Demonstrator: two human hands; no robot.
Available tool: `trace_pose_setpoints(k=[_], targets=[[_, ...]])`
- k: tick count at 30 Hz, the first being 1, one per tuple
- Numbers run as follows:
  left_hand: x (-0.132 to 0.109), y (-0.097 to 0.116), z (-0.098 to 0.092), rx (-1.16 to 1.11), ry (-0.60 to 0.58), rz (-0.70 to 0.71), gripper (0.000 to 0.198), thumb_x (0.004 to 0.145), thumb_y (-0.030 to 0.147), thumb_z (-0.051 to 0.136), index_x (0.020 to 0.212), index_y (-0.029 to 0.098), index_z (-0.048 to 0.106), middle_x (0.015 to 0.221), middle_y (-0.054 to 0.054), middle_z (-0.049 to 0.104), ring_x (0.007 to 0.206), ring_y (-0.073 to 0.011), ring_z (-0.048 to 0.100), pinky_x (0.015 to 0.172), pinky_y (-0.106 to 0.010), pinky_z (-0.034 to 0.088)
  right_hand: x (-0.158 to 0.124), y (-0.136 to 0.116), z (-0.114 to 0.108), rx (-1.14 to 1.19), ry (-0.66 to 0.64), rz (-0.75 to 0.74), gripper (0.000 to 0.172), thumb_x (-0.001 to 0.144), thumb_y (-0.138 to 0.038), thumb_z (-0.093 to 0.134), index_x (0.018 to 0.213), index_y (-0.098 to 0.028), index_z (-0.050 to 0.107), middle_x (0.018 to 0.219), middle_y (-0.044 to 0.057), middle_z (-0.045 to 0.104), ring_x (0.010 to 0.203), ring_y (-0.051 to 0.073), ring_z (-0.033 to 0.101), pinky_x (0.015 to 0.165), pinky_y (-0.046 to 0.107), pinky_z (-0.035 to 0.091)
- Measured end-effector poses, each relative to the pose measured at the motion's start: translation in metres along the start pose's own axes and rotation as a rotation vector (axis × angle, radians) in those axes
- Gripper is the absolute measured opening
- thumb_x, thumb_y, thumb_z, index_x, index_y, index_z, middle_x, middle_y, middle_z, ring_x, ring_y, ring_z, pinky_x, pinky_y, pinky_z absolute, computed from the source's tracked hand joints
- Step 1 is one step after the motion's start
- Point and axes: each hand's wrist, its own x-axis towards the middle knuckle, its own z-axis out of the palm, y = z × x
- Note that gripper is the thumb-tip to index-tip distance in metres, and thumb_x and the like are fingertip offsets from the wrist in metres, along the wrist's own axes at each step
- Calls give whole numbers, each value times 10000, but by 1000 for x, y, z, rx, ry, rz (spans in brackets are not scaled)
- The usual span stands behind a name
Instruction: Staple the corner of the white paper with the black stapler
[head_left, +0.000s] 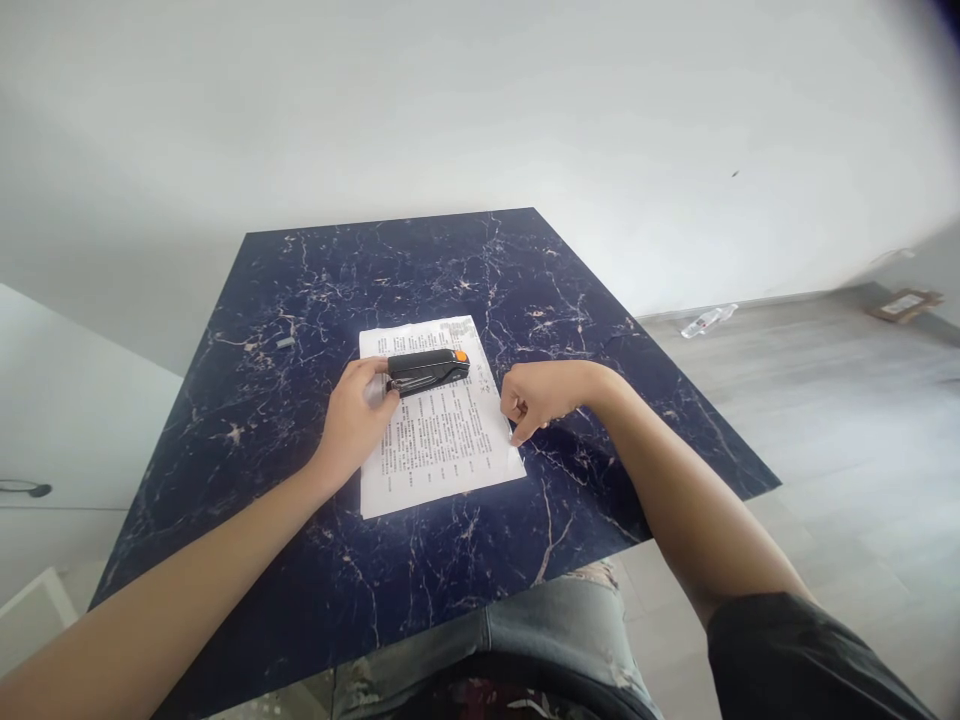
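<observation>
Printed sheets of paper [442, 450] lie on the dark blue marbled table [420, 270]. A black stapler [424, 368] with an orange part at its right end rests across the upper half of the paper. My left hand [356, 415] grips the stapler's left end between thumb and fingers. At the paper's right edge is my right hand [536, 395], its fingers curled and the thumb pointing down beside the sheet; whether it pinches the edge is hard to make out.
A small grey object [286, 342], perhaps a strip of staples, lies left of the paper. On the floor to the right are a clear plastic bottle [707, 320] and a brown cardboard piece [905, 304]. A white wall stands behind the table.
</observation>
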Motion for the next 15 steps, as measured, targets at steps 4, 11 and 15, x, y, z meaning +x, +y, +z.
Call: trace_pose_setpoints(k=[4, 11, 15], targets=[[0, -1, 0, 2, 1, 1, 312, 839, 116, 624, 1120, 235, 687, 1217, -79, 672, 1190, -286, 630, 1114, -544, 472, 3, -1, 2, -13, -15, 1, 427, 768, -437, 821, 585, -186, 528, 577, -25, 553, 595, 127, 553, 578, 273, 376], [-1, 1, 0, 20, 12, -17, 350, 843, 127, 646, 1176, 237, 654, 1239, -82, 649, 1210, -288, 612, 1100, -534, 472, 7, 0, 6, -44, -10, 71, 404, 758, -439, 836, 605, -187, 560, 593, -9, 591, 557, 127, 540, 534, 278, 366], [-2, 1, 0, 20, 13, -11, 346, 838, 134, 648, 1169, 233, 650, 1233, -85, 647, 1206, -289, 611, 1096, -533, 473, 7, -2, 6, -42, -17, 109, 409, 750, -464, 839, 614, -187, 572, 603, -2, 607, 531, 119, 512, 529, 283, 370]])
